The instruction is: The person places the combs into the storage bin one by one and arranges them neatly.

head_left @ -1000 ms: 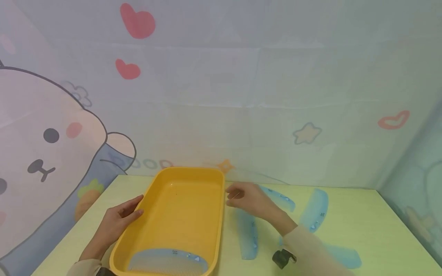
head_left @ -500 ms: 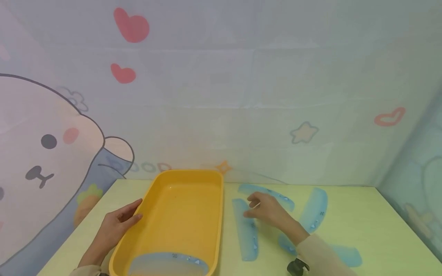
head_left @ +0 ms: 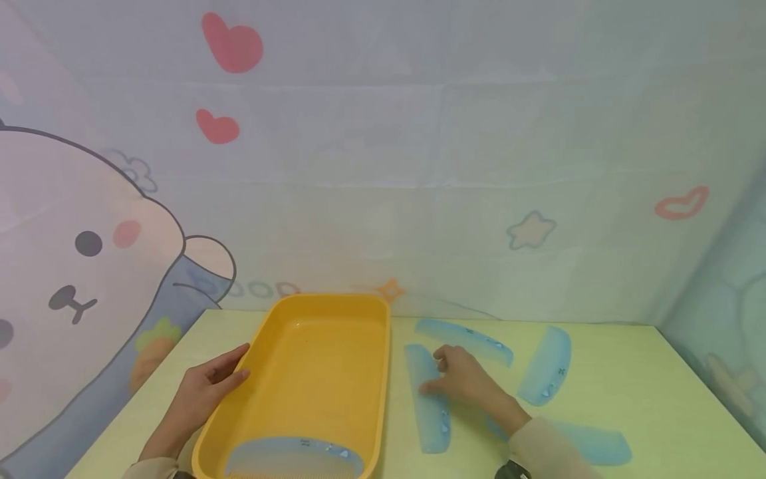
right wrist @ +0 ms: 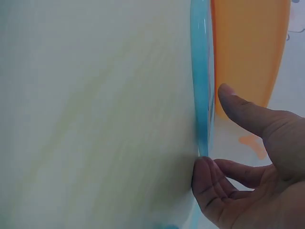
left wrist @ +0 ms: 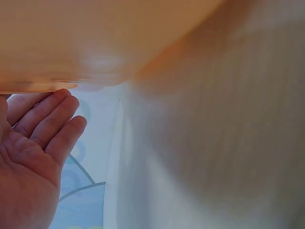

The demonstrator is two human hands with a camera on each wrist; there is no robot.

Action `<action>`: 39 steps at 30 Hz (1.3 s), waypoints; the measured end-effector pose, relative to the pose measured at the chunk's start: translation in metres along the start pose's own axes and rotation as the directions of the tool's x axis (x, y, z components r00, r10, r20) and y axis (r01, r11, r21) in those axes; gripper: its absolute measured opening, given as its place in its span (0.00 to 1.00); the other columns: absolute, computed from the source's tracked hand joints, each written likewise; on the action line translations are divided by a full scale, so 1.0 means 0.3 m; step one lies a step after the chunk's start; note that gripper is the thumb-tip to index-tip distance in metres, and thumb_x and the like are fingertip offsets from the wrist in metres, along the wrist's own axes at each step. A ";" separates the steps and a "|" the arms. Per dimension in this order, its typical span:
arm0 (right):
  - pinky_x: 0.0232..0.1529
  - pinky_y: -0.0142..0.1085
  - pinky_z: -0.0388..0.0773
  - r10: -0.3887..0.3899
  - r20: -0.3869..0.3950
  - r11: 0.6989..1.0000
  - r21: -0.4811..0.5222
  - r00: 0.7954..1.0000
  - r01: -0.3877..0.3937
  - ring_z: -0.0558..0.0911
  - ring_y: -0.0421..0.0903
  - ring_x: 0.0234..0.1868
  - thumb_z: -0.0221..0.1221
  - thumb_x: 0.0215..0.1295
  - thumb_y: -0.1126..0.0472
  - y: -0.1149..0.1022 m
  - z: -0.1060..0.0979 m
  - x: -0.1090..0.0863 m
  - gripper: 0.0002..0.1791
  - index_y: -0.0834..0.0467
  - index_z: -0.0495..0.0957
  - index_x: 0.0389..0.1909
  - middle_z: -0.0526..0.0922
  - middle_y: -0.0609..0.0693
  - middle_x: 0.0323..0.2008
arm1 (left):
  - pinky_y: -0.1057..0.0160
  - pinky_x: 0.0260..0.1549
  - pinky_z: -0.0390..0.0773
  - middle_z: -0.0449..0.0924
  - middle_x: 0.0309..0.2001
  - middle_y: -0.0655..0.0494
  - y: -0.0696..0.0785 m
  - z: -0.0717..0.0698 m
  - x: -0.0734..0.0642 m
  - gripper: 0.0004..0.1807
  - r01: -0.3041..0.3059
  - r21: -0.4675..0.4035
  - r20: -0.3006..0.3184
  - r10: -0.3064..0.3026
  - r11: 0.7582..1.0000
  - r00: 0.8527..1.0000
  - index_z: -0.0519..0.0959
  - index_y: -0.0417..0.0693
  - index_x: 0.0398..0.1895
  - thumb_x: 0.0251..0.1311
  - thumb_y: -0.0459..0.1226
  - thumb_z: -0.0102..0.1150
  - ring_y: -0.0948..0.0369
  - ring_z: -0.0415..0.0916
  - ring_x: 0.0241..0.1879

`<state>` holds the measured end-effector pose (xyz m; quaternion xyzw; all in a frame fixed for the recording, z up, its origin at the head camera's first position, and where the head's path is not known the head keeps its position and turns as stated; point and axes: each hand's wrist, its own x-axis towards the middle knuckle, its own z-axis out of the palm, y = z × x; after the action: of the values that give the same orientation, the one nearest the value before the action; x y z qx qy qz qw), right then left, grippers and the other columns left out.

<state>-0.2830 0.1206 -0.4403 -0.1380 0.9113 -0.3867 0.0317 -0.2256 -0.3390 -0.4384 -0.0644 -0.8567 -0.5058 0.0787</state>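
Note:
A yellow tray (head_left: 335,372) stands on the table, with one blue comb (head_left: 293,456) lying inside at its near end. My left hand (head_left: 203,389) holds the tray's left rim, its fingers (left wrist: 59,117) stretched below the rim in the left wrist view and the thumb hidden there. My right hand (head_left: 463,382) is over another blue comb (head_left: 431,426) just right of the tray. In the right wrist view, bent fingertips (right wrist: 202,171) are right at this comb's (right wrist: 200,71) edge, while the thumb (right wrist: 243,109) is spread away.
Several other blue combs lie on the pale yellow table: one at the back (head_left: 463,336), one at the right (head_left: 546,366), one nearer the front (head_left: 598,444) partly behind the right sleeve. A printed cloth backdrop (head_left: 479,166) rises behind the table.
My right hand has moved from the tray's right rim rightward and toward me, down to the comb beside the tray. My left hand stays at the left rim.

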 end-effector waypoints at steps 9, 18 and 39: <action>0.54 0.53 0.83 0.030 0.019 0.999 -0.032 0.999 -0.030 0.83 0.60 0.49 0.84 0.50 0.60 -0.001 0.008 0.013 0.41 0.74 0.76 0.61 0.83 0.60 0.46 | 0.70 0.48 0.83 0.74 0.70 0.35 -0.009 -0.001 0.004 0.32 -0.012 -0.010 -0.006 0.011 1.000 1.000 0.71 0.37 0.77 0.76 0.42 0.65 0.78 0.79 0.53; 0.52 0.53 0.83 0.009 0.046 1.000 -0.019 0.999 -0.008 0.80 0.56 0.46 0.82 0.54 0.58 -0.014 0.011 0.004 0.42 0.76 0.73 0.62 0.80 0.60 0.44 | 0.72 0.49 0.82 0.74 0.70 0.35 -0.007 -0.002 0.003 0.32 -0.006 -0.007 -0.004 0.006 1.000 1.000 0.71 0.37 0.77 0.77 0.42 0.65 0.79 0.77 0.53; 0.47 0.50 0.86 0.089 0.008 0.993 0.082 0.996 -0.089 0.84 0.53 0.44 0.80 0.56 0.62 0.007 0.010 0.009 0.30 0.68 0.81 0.57 0.85 0.56 0.44 | 0.71 0.48 0.83 0.75 0.69 0.35 -0.003 0.003 0.003 0.32 0.011 0.003 0.001 -0.011 1.000 1.000 0.72 0.38 0.77 0.76 0.42 0.65 0.78 0.79 0.52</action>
<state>-0.2857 0.1192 -0.4438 -0.0965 0.8998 -0.4217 0.0565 -0.2268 -0.3386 -0.4394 -0.0599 -0.8577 -0.5051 0.0756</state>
